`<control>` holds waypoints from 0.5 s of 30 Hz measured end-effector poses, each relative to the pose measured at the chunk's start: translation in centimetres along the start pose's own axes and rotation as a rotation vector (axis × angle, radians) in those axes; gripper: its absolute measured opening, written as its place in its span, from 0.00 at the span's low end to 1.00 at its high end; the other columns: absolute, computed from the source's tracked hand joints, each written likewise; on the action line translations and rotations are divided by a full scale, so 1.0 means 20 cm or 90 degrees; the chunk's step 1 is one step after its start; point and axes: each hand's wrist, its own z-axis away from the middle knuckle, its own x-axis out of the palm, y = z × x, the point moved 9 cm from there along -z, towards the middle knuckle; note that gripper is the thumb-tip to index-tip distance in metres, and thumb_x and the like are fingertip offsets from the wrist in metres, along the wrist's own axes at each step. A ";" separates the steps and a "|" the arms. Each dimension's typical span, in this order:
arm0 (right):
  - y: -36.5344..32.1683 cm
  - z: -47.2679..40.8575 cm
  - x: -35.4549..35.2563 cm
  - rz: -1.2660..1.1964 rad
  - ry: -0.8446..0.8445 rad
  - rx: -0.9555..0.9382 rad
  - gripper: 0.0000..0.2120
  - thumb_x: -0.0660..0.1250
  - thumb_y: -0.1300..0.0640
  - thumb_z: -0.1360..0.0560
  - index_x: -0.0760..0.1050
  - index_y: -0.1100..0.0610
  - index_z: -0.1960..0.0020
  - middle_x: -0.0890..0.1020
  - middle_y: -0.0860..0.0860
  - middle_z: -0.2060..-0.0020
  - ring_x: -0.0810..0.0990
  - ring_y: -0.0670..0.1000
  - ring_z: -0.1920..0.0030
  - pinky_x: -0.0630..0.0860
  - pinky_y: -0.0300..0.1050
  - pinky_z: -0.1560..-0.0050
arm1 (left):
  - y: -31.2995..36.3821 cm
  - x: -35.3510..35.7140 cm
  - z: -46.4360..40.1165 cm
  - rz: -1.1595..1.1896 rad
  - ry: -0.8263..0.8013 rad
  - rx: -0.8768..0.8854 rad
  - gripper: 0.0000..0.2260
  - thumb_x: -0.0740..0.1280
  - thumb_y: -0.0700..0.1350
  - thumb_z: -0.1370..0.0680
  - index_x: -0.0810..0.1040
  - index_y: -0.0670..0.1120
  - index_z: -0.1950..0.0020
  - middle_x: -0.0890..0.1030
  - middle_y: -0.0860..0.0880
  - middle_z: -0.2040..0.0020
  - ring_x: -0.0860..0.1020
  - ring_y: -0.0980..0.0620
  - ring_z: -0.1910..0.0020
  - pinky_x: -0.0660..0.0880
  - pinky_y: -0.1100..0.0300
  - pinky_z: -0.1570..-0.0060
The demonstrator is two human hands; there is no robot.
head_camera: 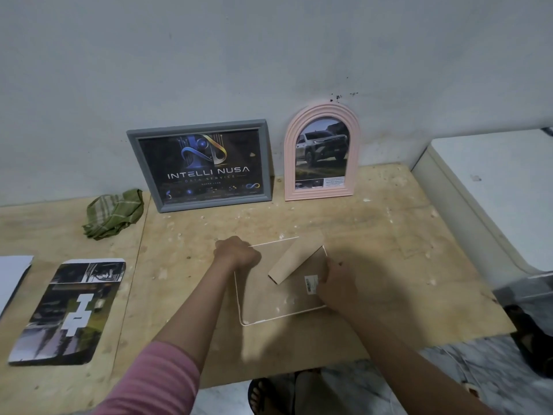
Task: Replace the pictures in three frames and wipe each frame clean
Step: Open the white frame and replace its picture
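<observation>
Head view: you've got the white-rimmed frame with its brown backing board [263,290] face-down at 6 o'clock so the back's reachable; left hand [238,254] fisted on its 10 o'clock corner pins it, right hand [335,284] curls over its 3 o'clock edge.

Three frames on a table [374,223], two standing, one lying.

The square frame [263,298] lies back up at the near middle, its stand [294,260] raised, left hand [238,254] at its far-left corner, right hand [336,284] on its right edge. Behind, the wide frame [200,164] and arched frame [322,152] lean on the wall [269,55], arched to the right. The cloth [115,217] lies left of them; a print [70,311] lies near left.
</observation>
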 end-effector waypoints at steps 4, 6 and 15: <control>-0.01 -0.01 0.00 -0.002 -0.016 0.028 0.20 0.65 0.60 0.32 0.72 0.60 0.41 0.75 0.61 0.47 0.71 0.62 0.43 0.70 0.52 0.41 | -0.03 -0.03 -0.03 0.022 -0.001 -0.016 0.16 0.61 0.47 0.25 0.76 0.40 0.42 0.75 0.42 0.42 0.75 0.43 0.43 0.76 0.56 0.49; -0.02 -0.01 0.02 -0.004 -0.026 0.046 0.19 0.66 0.58 0.32 0.72 0.60 0.41 0.74 0.61 0.45 0.71 0.62 0.42 0.69 0.50 0.40 | -0.04 -0.06 -0.05 0.022 0.023 -0.024 0.14 0.60 0.43 0.23 0.75 0.36 0.43 0.76 0.41 0.42 0.76 0.43 0.42 0.76 0.56 0.45; -0.01 0.00 0.02 -0.019 -0.037 0.088 0.18 0.65 0.57 0.31 0.71 0.59 0.42 0.72 0.60 0.43 0.69 0.61 0.40 0.66 0.50 0.38 | -0.06 -0.09 -0.07 0.086 0.020 -0.047 0.06 0.62 0.42 0.27 0.73 0.39 0.55 0.75 0.44 0.55 0.76 0.45 0.54 0.73 0.58 0.58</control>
